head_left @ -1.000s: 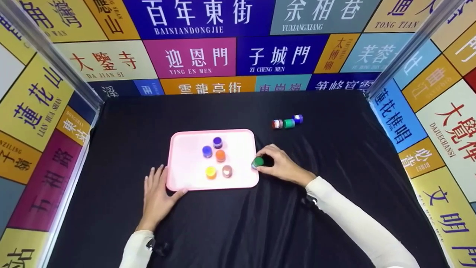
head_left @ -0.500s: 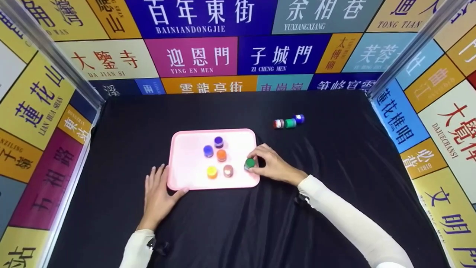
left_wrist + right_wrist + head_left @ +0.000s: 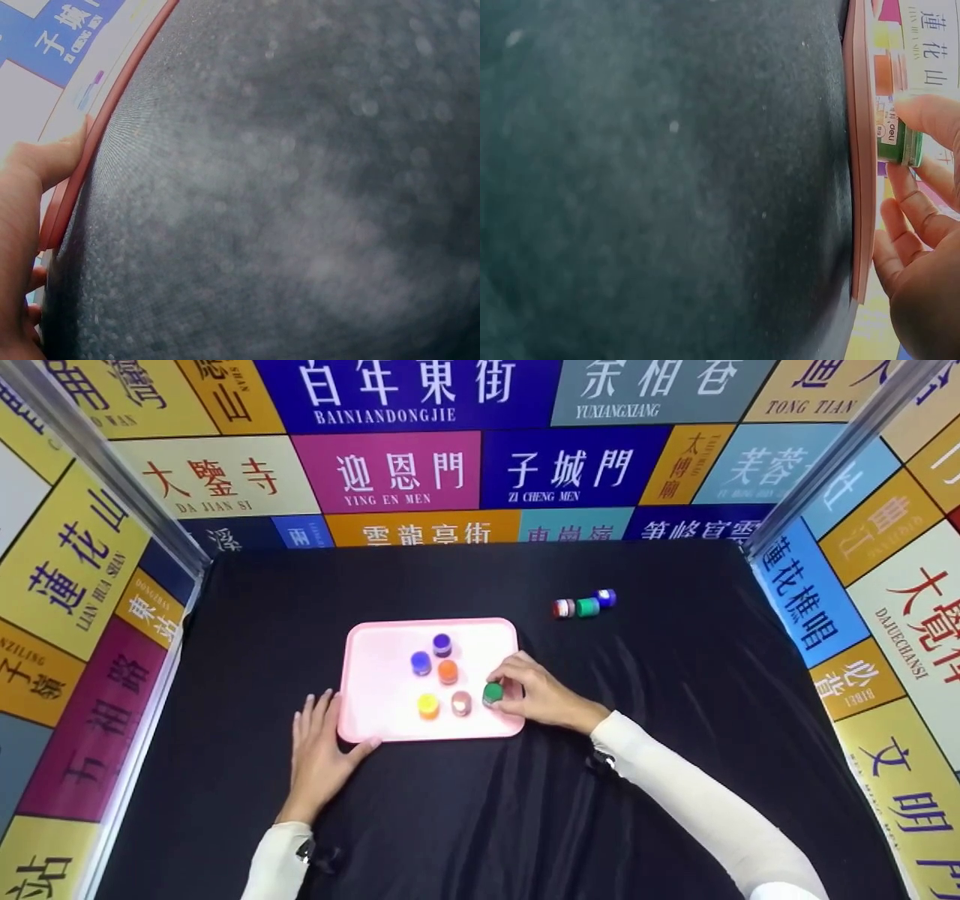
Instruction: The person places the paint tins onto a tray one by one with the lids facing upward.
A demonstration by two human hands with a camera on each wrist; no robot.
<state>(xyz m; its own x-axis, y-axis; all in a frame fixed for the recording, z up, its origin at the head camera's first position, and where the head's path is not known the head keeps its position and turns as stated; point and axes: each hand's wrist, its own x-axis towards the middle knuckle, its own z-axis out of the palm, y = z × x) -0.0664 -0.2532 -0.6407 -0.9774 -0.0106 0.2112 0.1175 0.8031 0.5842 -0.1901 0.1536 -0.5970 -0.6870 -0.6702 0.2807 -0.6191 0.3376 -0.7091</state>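
Observation:
In the head view, my right hand [image 3: 544,694] pinches a small green paint jar [image 3: 492,694] between thumb and fingers, at the right side of a pink tray [image 3: 375,690]. The jar's label faces the camera in the right wrist view, and the jar [image 3: 891,135] stands upright on or just over the tray. Beside it sits a brown paint jar [image 3: 461,703], then a yellow one [image 3: 428,706]. Farther back are orange [image 3: 448,671], blue [image 3: 421,663] and dark purple [image 3: 442,644] jars. My left hand [image 3: 319,754] rests with straight fingers along the tray's left front corner, thumb on the rim.
Behind the tray on the right, a red-brown jar [image 3: 563,608], a green jar [image 3: 588,607] and a blue jar [image 3: 605,598] lie close together on the black cloth [image 3: 660,660]. Printed panels [image 3: 390,472] wall off the back and sides.
My right hand has carried the green paint jar leftward from the tray's right rim to near the brown jar. The left hand stays at the tray's corner.

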